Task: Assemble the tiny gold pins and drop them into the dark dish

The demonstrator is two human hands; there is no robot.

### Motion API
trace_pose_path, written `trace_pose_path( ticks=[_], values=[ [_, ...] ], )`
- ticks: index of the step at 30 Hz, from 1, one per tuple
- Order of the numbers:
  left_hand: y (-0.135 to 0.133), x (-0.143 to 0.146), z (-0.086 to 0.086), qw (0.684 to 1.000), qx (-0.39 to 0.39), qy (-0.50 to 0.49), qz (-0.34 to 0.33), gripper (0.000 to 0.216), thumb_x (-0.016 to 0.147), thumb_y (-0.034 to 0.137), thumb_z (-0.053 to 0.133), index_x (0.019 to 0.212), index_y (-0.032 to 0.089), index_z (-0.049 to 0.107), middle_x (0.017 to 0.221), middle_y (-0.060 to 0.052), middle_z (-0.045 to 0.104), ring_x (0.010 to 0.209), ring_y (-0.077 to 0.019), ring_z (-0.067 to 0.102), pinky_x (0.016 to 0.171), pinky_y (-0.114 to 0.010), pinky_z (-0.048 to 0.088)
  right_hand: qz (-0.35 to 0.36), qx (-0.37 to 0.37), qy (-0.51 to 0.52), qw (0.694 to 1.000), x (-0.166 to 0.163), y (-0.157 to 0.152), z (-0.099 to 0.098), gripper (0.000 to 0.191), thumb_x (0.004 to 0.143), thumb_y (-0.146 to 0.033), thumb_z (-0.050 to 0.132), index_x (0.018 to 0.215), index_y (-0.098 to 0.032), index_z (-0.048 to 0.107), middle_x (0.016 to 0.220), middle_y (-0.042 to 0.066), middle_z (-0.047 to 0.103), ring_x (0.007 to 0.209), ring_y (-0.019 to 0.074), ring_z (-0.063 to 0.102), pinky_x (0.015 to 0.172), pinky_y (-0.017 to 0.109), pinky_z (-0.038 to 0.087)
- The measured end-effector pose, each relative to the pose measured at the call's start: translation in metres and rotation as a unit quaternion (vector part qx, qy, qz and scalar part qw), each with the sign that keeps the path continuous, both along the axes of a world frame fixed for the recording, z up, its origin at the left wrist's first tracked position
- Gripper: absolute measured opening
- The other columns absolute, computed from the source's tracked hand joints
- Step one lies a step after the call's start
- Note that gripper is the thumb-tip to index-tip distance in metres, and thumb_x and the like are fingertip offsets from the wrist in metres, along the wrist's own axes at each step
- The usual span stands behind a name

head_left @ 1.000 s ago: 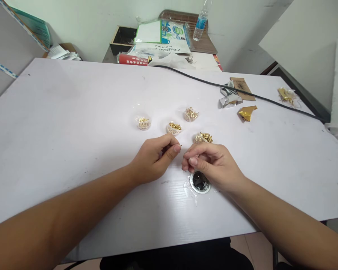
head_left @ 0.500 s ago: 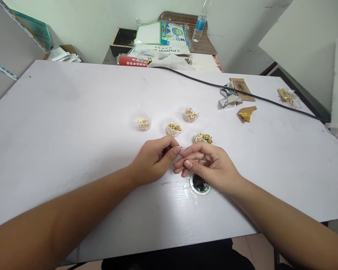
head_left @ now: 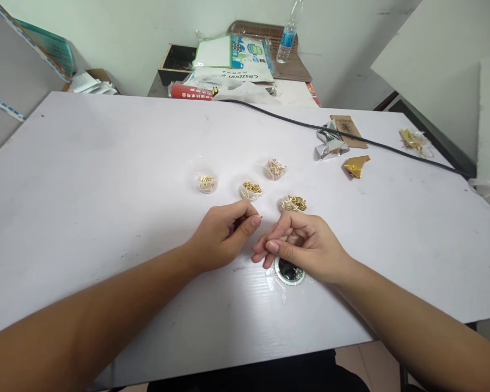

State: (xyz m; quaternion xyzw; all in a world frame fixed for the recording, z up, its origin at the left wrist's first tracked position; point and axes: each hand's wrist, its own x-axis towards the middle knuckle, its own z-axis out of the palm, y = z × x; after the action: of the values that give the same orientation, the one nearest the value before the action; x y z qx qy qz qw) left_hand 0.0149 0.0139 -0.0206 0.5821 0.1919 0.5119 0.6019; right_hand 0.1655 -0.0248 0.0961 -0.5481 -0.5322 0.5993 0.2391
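My left hand (head_left: pixel 228 234) is closed in a pinch between thumb and forefinger. The tip of a tiny brass-coloured pin (head_left: pixel 262 217) sticks out from it. Just to the right, my right hand (head_left: pixel 300 242) has its forefinger bent to the thumb, the other fingers loosely curled; anything between them is too small to make out. Beyond the hands stand small clear cups of gold-coloured pins: a left cup (head_left: pixel 206 184), a middle cup (head_left: pixel 251 190), a rear cup (head_left: pixel 275 169) and a right cup (head_left: pixel 293 203). Under my right wrist lies a round black dish with a silver rim (head_left: pixel 289 271), partly covered.
A black cable (head_left: pixel 286 118) crosses the far side of the white table (head_left: pixel 106 163). Silver foil (head_left: pixel 331 148), a brown paper piece (head_left: pixel 351 130), gold foil (head_left: pixel 356 166) and a plastic bag (head_left: pixel 415 140) lie at the right. Behind stand packages and a water bottle (head_left: pixel 286 41).
My right hand's forefinger has drawn back from the left fingertips and bent toward the thumb. The left hand keeps its pinch on the pin. The view has shifted slightly.
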Motion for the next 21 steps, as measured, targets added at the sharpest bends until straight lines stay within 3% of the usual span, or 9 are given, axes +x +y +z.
trace_pose_path(
  ticks=[4,8,15,21],
  values=[
    [0.0,-0.0004,0.0012,1.0,0.005,0.013,0.006,0.027,0.094,0.031,0.051,0.072,0.015,0.051,0.052,0.007,0.043,0.047,-0.0032,0.033,0.046,-0.016,0.029,-0.006,-0.003,0.013,1.0,0.0001,0.0006,0.0002,0.016,0.085,-0.019,0.07,0.079,-0.014,0.056,0.081,0.006,0.075,0.071,0.0153,0.074,0.06,0.025,0.063],
    [-0.0005,-0.0015,0.001,1.0,0.004,0.016,0.006,0.027,0.094,0.032,0.052,0.072,0.015,0.052,0.053,0.007,0.044,0.049,-0.0033,0.033,0.047,-0.016,0.029,-0.018,0.007,-0.037,0.999,0.0003,0.0012,-0.0005,0.014,0.08,-0.02,0.076,0.079,-0.014,0.063,0.068,0.003,0.073,0.058,0.0129,0.07,0.051,0.021,0.059],
    [-0.0002,-0.0011,0.0002,1.0,0.006,0.009,-0.026,0.027,0.095,0.034,0.048,0.076,0.016,0.052,0.059,0.004,0.049,0.052,-0.0053,0.037,0.05,-0.018,0.032,-0.019,0.159,-0.116,0.98,0.0036,0.0004,-0.0059,0.004,0.083,-0.019,0.072,0.085,-0.017,0.075,0.069,0.002,0.071,0.057,0.0127,0.068,0.052,0.025,0.059],
    [-0.0014,-0.0036,0.001,0.999,-0.005,0.008,-0.038,0.027,0.097,0.035,0.041,0.079,0.017,0.048,0.061,0.004,0.047,0.054,-0.0064,0.039,0.053,-0.02,0.034,-0.024,0.224,-0.159,0.961,0.0031,0.0,-0.0071,0.012,0.091,-0.013,0.061,0.099,-0.018,0.069,0.079,0.002,0.073,0.067,0.0116,0.071,0.066,0.026,0.063]
  ],
)
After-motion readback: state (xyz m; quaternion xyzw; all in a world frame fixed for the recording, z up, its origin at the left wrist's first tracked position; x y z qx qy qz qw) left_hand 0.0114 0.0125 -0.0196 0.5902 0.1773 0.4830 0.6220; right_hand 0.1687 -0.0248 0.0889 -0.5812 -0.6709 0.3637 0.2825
